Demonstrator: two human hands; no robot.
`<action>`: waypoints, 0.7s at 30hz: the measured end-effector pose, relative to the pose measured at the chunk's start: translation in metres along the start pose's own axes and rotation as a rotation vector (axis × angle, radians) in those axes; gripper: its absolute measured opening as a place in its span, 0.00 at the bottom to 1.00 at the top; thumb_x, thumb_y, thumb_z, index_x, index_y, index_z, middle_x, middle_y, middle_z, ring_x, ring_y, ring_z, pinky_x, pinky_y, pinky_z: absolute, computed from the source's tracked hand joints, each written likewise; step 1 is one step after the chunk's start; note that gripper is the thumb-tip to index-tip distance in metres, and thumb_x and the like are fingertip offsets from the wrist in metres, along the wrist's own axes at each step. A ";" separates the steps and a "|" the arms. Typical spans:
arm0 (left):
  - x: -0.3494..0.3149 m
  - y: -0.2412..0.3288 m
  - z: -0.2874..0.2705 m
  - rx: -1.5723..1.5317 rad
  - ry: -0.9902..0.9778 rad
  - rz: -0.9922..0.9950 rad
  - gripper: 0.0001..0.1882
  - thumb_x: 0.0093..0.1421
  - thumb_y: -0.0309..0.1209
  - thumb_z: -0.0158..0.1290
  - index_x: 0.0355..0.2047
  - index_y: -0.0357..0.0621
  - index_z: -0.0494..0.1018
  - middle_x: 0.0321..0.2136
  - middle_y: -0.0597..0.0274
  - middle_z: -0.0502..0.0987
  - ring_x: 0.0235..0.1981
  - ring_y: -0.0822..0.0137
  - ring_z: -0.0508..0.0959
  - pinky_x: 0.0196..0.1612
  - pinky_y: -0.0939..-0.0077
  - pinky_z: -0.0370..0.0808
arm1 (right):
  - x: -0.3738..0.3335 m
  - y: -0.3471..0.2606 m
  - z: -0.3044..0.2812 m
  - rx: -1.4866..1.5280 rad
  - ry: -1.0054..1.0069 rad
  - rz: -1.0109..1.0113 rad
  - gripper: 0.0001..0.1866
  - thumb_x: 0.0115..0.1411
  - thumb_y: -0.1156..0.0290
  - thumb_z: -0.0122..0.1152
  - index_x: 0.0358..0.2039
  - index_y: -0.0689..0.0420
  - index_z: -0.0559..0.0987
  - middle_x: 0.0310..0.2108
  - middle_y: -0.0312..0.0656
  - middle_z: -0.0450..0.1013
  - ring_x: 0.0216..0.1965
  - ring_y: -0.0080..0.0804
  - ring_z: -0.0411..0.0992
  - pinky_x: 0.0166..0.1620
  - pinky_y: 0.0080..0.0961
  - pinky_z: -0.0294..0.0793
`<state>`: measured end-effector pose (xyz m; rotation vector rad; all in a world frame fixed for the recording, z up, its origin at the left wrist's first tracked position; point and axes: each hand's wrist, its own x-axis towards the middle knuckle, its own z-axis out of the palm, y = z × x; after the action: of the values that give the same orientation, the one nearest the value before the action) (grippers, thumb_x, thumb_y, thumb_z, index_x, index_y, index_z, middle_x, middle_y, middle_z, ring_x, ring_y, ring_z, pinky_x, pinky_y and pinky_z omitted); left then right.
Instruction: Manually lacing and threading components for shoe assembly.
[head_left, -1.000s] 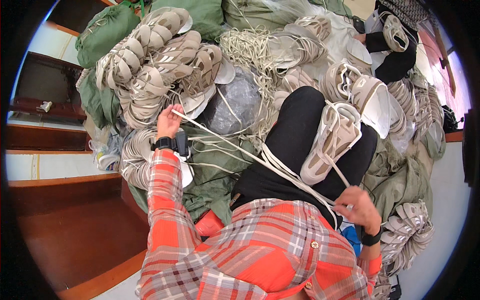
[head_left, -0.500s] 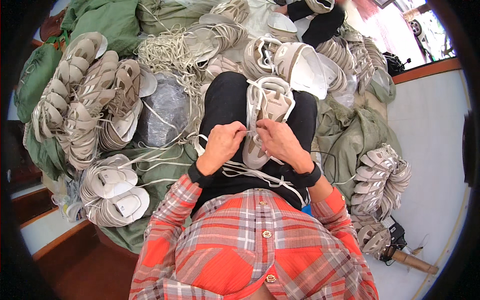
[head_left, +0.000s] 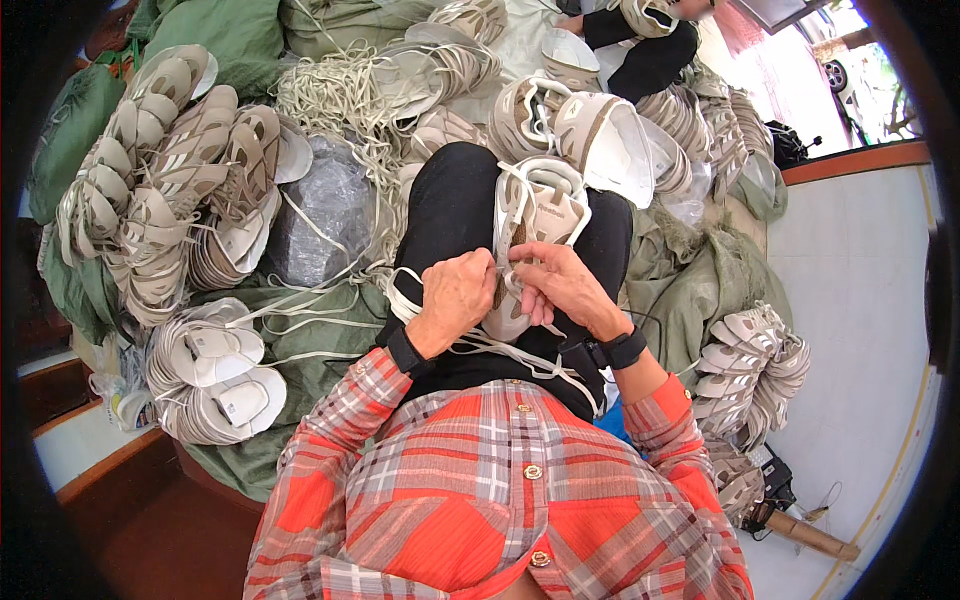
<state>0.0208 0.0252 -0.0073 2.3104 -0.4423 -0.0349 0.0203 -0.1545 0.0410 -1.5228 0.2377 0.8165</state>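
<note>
A beige and white shoe upper lies across my lap, toe end toward me, resting on my black trouser legs. My left hand is closed at its left edge, pinching a thin white shoelace by the eyelets. From the other side my right hand reaches over the upper; its forefinger and thumb come together at the same eyelet row, close to the left fingertips, and the other fingers curl loosely. The bit of lace between the fingertips is mostly hidden. Loose white laces trail over my lap below the shoe.
Stacked beige uppers lie at the left, with white-lined ones nearer me. Tangled laces and more uppers are beyond my knees. Another stack stands right, beside green sacking. A co-worker's dark sleeve shows far back.
My left hand has turned, with its back more upward, and moved slightly right against the shoe. The right hand's lower fingers have loosened. The view has shifted slightly.
</note>
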 end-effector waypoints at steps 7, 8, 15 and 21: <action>-0.005 0.008 0.018 0.015 0.081 -0.024 0.06 0.55 0.29 0.49 0.24 0.39 0.67 0.19 0.48 0.75 0.21 0.46 0.76 0.23 0.54 0.71 | 0.002 -0.004 0.002 0.004 -0.056 -0.023 0.20 0.60 0.73 0.43 0.51 0.69 0.64 0.17 0.45 0.73 0.12 0.27 0.70 0.13 0.19 0.69; -0.006 0.007 0.021 -0.033 0.117 -0.044 0.06 0.55 0.28 0.49 0.25 0.38 0.67 0.18 0.48 0.74 0.21 0.46 0.76 0.23 0.54 0.72 | 0.004 -0.008 0.004 -0.105 -0.061 0.027 0.17 0.60 0.73 0.42 0.47 0.69 0.67 0.17 0.45 0.73 0.12 0.28 0.70 0.13 0.20 0.69; -0.016 0.009 0.017 0.150 -0.042 -0.060 0.07 0.56 0.31 0.50 0.26 0.39 0.69 0.20 0.47 0.75 0.22 0.46 0.76 0.24 0.56 0.72 | 0.033 -0.036 -0.012 -0.728 -0.242 0.154 0.10 0.55 0.77 0.41 0.28 0.68 0.72 0.16 0.46 0.74 0.12 0.33 0.73 0.13 0.25 0.71; 0.003 0.009 0.015 0.265 -0.181 -0.007 0.09 0.56 0.31 0.48 0.26 0.37 0.71 0.18 0.47 0.75 0.20 0.48 0.77 0.23 0.58 0.73 | 0.043 -0.026 -0.012 -0.810 -0.248 0.115 0.10 0.60 0.74 0.39 0.30 0.68 0.69 0.14 0.43 0.72 0.10 0.31 0.71 0.11 0.23 0.70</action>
<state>0.0185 0.0078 -0.0116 2.5814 -0.5583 -0.2013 0.0707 -0.1479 0.0336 -2.1395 -0.2273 1.2735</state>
